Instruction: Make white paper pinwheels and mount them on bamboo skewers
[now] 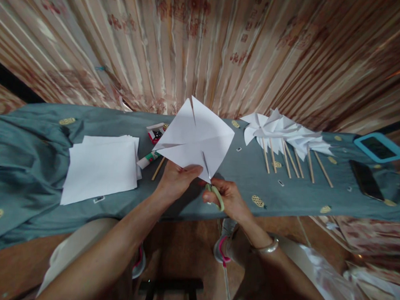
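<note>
My left hand (175,180) grips a square sheet of white paper (204,127) by its near edge, thumb on top. Slits run inward from the sheet's far corner and its left corner. In my right hand (229,197) is a pair of scissors (219,198) with light green handles. One blade lies over the paper at its near corner, pointing toward the middle; the other blade is hidden under the sheet. The sheet is held above the table, tilted.
A stack of white paper (101,168) lies left. Behind the sheet are a small red box (155,132), a green-and-white tube (148,159) and a stick (158,168). Several paper pinwheels (286,131) on sticks lie right, then a blue-framed tablet (380,147) and a phone (366,180).
</note>
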The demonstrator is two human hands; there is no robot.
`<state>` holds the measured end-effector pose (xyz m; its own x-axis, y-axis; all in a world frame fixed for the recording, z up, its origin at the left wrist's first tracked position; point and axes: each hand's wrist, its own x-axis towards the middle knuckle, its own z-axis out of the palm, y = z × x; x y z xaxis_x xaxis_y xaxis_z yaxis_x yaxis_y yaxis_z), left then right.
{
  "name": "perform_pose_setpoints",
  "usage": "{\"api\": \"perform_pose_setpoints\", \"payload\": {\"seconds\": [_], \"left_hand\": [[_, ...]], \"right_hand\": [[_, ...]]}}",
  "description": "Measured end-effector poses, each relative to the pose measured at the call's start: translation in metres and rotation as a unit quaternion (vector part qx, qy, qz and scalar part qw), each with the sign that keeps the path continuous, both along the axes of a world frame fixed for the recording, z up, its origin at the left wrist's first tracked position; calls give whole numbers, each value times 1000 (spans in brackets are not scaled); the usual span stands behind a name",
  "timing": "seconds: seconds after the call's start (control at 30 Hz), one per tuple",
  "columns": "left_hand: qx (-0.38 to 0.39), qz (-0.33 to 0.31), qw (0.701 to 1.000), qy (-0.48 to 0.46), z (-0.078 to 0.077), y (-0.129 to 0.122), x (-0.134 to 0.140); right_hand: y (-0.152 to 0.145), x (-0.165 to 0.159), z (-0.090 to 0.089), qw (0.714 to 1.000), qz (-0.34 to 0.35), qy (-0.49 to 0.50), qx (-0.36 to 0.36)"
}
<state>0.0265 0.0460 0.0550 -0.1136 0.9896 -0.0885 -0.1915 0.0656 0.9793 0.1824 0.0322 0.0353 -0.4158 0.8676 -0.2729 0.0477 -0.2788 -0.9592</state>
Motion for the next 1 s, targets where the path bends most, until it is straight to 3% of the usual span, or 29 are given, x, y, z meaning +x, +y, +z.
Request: {"api": "perform_pose_setpoints", "payload": {"seconds": [0.27, 0.4, 0.6, 1.0], "left_hand": [[4, -7, 1000, -10, 2, -1, -1], [11, 16, 1000, 12, 0, 0, -1], [21, -14, 998, 53, -5, 0, -2], [21, -4, 995, 101, -13, -1, -5]], "right_hand": [[-1, -2, -2, 999, -23, 6, -31], [-1, -1, -3, 1000, -11, -4, -16], [1, 1, -3, 999, 15, -17, 29], [2, 0, 4, 1000, 6, -11, 25]]}}
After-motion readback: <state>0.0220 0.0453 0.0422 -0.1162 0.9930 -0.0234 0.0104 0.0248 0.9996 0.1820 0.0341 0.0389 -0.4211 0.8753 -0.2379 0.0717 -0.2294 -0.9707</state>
